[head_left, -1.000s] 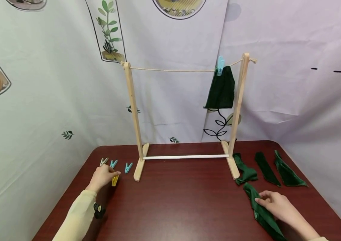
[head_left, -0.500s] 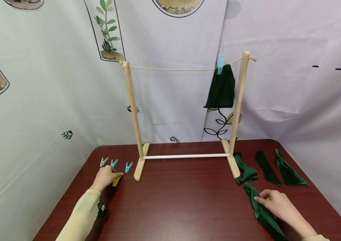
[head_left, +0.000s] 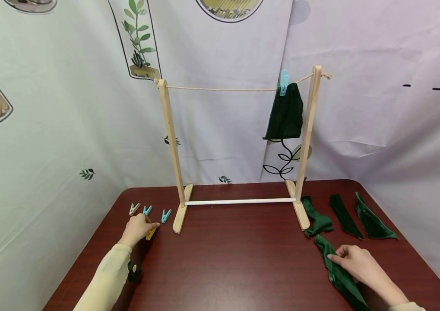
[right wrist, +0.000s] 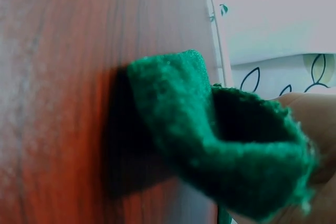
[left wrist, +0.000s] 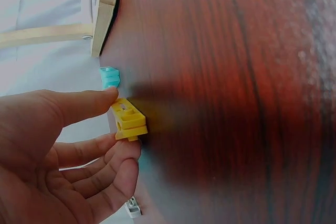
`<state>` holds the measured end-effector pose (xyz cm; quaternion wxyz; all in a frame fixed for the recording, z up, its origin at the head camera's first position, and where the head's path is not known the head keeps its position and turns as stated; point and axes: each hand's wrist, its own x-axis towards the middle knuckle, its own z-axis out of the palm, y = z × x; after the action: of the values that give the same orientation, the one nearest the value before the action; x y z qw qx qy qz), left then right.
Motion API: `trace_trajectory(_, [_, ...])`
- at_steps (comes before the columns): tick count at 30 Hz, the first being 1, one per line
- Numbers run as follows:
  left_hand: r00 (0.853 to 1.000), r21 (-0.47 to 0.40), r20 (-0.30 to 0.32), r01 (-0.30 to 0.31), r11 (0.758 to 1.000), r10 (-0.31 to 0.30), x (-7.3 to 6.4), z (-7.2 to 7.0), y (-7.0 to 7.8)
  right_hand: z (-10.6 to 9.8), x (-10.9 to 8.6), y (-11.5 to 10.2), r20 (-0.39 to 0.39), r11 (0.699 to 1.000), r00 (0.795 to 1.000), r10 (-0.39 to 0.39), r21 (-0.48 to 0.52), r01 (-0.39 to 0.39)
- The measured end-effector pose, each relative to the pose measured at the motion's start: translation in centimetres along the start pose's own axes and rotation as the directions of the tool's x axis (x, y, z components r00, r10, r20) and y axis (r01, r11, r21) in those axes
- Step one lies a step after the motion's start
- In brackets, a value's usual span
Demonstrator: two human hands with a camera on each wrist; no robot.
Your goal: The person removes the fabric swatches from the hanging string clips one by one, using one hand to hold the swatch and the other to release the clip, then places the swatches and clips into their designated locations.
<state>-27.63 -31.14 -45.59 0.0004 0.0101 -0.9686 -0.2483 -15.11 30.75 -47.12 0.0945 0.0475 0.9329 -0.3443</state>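
Observation:
At the table's left side, my left hand (head_left: 137,229) pinches a yellow clothespin (left wrist: 129,118) between thumb and fingers. Beyond that hand lie a white clothespin (head_left: 134,209) and two blue ones, the nearer blue clothespin (head_left: 166,215) just right of the fingertips. On the right, my right hand (head_left: 356,262) grips a long strip of dark green cloth (head_left: 338,274) near its upper part. In the right wrist view the green cloth (right wrist: 173,98) bends into a loop and covers most of the fingers. Several more green cloth pieces (head_left: 345,216) lie beyond this hand.
A wooden drying rack (head_left: 172,147) stands at the table's far side, with a rope (head_left: 220,90) strung between its posts. A dark green cloth (head_left: 285,114) hangs near the right post, held by a light blue clothespin (head_left: 284,82). White printed fabric (head_left: 223,134) hangs behind.
My left hand has shifted slightly right, and the yellow clothespin has tilted in its fingers. The right hand and its cloth have stayed almost still.

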Motion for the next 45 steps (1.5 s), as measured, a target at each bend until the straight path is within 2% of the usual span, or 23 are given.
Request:
trace_trajectory(12, [1.000,-0.019,-0.005,-0.010,1.000,0.010,0.1,0.1,-0.2,-0.3,-0.1,0.0,0.016,1.000,1.000,-0.003,-0.002,0.003])
trace_trajectory(19, [0.999,-0.019,-0.050,-0.016,1.000,0.015,-0.1,-0.3,-0.5,-1.0,-0.3,0.3,0.020,1.000,1.000,0.007,0.023,-0.007])
trace_trajectory(28, [0.995,-0.044,-0.096,-0.040,0.998,0.035,0.0,-1.5,0.0,-2.2,-0.2,0.2,0.010,1.000,1.000,0.017,0.011,-0.017])
trace_trajectory(32, [0.991,-0.044,-0.123,-0.066,0.997,0.061,0.2,-1.9,0.7,-2.7,0.0,0.0,-0.005,1.000,1.000,0.001,-0.008,-0.001])
trace_trajectory(36, [0.988,-0.069,-0.126,-0.102,0.992,0.092,0.6,-2.4,2.0,-3.2,0.4,-0.4,-0.018,0.999,0.999,-0.028,-0.019,0.028])
trace_trajectory(45, [0.968,-0.089,-0.144,-0.220,0.971,0.207,1.4,-3.5,6.2,-4.5,1.6,-2.4,-0.078,0.988,0.986,-0.146,-0.063,0.141])
